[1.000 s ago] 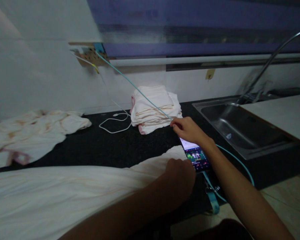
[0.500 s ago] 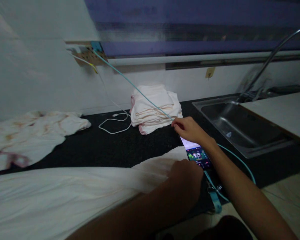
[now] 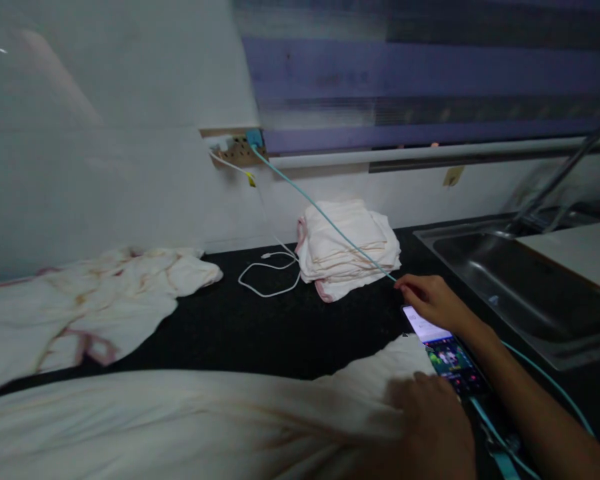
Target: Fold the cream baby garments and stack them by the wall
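here, right hand (image 3: 433, 301) fingers curled on top end of lit phone (image 3: 443, 347) lying on dark bench (image 3: 260, 327), left hand (image 3: 430, 420) closed on white cloth (image 3: 190, 420) beside phone, blue cable (image 3: 325, 217) running to wall

Your black counter (image 3: 280, 333) carries a folded stack (image 3: 350, 250) — white cable (image 3: 267, 277) left, phone (image 3: 443, 350) right.

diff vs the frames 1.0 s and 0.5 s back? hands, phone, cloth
Mostly the head camera swung left and up, so everything sits further right and lower in frame. The right hand stays at the top edge of the lit phone, by the teal cable. The left hand still rests on the spread cloth beside the phone. Nothing grasped or released. Folded cloth stack and white cable unmoved.
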The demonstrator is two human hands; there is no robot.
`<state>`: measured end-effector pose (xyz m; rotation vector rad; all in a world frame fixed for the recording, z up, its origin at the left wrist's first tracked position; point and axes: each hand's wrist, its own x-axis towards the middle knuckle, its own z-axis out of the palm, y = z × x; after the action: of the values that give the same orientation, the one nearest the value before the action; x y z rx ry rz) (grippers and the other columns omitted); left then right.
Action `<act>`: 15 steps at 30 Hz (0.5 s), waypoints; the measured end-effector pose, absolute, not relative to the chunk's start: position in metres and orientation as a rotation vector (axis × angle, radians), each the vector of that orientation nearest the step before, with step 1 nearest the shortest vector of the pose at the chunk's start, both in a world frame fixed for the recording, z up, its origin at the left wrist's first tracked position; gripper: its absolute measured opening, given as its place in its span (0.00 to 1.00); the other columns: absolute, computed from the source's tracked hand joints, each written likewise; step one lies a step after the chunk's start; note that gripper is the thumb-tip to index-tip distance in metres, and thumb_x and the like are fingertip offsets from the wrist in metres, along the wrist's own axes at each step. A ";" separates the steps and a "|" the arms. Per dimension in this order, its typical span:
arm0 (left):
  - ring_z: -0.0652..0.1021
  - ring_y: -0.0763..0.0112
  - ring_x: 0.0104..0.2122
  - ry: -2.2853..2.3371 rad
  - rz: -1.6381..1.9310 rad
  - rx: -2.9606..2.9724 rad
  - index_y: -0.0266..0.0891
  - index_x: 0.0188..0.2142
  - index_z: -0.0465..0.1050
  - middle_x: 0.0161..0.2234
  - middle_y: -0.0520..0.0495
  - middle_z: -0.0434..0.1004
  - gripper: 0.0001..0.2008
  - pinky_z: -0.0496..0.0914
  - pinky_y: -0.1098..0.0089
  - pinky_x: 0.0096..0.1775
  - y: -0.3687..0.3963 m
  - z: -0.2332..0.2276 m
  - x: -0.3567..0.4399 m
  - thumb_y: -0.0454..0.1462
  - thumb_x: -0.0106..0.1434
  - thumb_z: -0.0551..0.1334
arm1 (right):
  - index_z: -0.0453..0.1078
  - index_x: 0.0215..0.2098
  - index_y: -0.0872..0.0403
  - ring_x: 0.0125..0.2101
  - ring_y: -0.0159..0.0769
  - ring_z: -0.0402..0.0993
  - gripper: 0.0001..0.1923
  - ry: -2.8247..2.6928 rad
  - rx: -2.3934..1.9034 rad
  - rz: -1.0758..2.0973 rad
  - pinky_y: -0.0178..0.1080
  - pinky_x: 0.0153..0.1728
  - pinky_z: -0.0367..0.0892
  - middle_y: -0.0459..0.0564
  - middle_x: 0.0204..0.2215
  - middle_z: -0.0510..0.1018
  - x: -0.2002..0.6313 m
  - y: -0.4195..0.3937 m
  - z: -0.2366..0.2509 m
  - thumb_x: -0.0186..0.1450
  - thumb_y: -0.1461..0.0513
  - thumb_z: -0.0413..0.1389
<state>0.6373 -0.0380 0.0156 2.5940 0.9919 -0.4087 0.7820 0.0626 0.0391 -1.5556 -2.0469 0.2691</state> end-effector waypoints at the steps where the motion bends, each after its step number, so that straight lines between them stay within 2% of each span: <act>1: 0.83 0.43 0.40 1.072 -0.412 2.540 0.29 0.59 0.75 0.44 0.23 0.81 0.24 0.77 0.47 0.38 -0.040 0.010 0.639 0.30 0.67 0.53 | 0.78 0.42 0.52 0.24 0.39 0.72 0.15 -2.044 -1.561 0.273 0.38 0.29 0.62 0.47 0.24 0.78 0.781 0.062 0.038 0.71 0.59 0.49; 5: 0.82 0.45 0.43 1.199 -0.456 2.478 0.35 0.66 0.70 0.52 0.24 0.79 0.27 0.76 0.48 0.40 -0.053 -0.005 0.638 0.31 0.69 0.53 | 0.78 0.42 0.51 0.23 0.39 0.73 0.14 -2.061 -1.561 0.287 0.39 0.29 0.63 0.48 0.25 0.79 0.780 0.062 0.035 0.70 0.60 0.50; 8: 0.81 0.46 0.43 1.296 -0.251 2.659 0.35 0.65 0.71 0.55 0.25 0.77 0.25 0.76 0.48 0.42 -0.068 -0.011 0.630 0.34 0.70 0.54 | 0.78 0.43 0.51 0.24 0.37 0.73 0.13 -2.061 -1.533 0.275 0.38 0.29 0.63 0.47 0.25 0.79 0.780 0.063 0.032 0.70 0.60 0.51; 11: 0.80 0.52 0.42 1.251 0.099 2.876 0.35 0.58 0.76 0.47 0.31 0.79 0.20 0.76 0.54 0.41 -0.078 -0.006 0.616 0.34 0.70 0.54 | 0.79 0.42 0.53 0.23 0.34 0.72 0.14 -2.017 -1.474 0.282 0.36 0.28 0.62 0.46 0.24 0.78 0.775 0.064 0.034 0.71 0.60 0.51; 13: 0.80 0.55 0.39 1.219 0.080 2.858 0.35 0.53 0.78 0.42 0.35 0.78 0.16 0.76 0.56 0.39 -0.079 0.006 0.608 0.34 0.70 0.56 | 0.79 0.42 0.55 0.23 0.34 0.72 0.14 -1.998 -1.417 0.305 0.35 0.28 0.62 0.46 0.25 0.78 0.765 0.062 0.043 0.71 0.60 0.51; 15: 0.80 0.52 0.40 1.253 -0.017 2.731 0.37 0.52 0.77 0.43 0.35 0.77 0.15 0.76 0.54 0.39 -0.077 0.022 0.601 0.36 0.69 0.58 | 0.79 0.43 0.54 0.25 0.34 0.73 0.13 -2.023 -1.350 0.314 0.35 0.30 0.62 0.47 0.27 0.80 0.747 0.054 0.058 0.70 0.61 0.52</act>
<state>0.6011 -0.0771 0.0218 2.7313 1.2529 -0.0170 0.7473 0.0535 0.0581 -1.3496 -2.0231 0.3144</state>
